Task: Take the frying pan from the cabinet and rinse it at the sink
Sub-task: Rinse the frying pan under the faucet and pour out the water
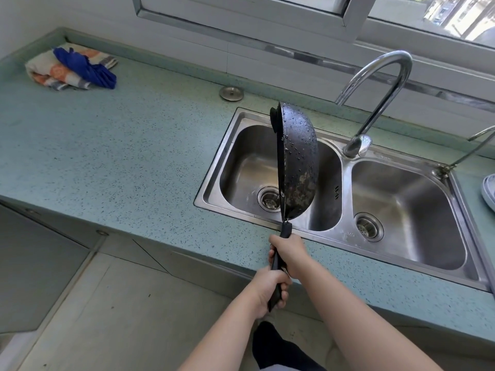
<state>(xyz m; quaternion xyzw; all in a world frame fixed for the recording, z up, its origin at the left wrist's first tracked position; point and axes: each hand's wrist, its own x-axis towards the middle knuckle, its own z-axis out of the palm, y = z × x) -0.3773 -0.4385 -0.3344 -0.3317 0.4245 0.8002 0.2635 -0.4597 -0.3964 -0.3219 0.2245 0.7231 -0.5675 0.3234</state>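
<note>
A black frying pan [298, 162] stands on edge over the left basin of the steel double sink [345, 178], its worn underside facing right and beaded with water drops. Both hands grip its black handle. My right hand [289, 253] holds the handle near the pan, over the counter's front edge. My left hand [270, 289] holds the handle's end, lower and closer to me. The chrome faucet [375, 103] arches behind the sink, spout pointing toward the left basin; no water runs from it.
A folded cloth with a blue rag [72, 66] lies at the counter's back left. A round steel sink plug [231, 93] sits behind the left basin. A white plate edge [488, 194] shows at far right. Cabinet doors [40, 263] run below the teal counter [120, 145].
</note>
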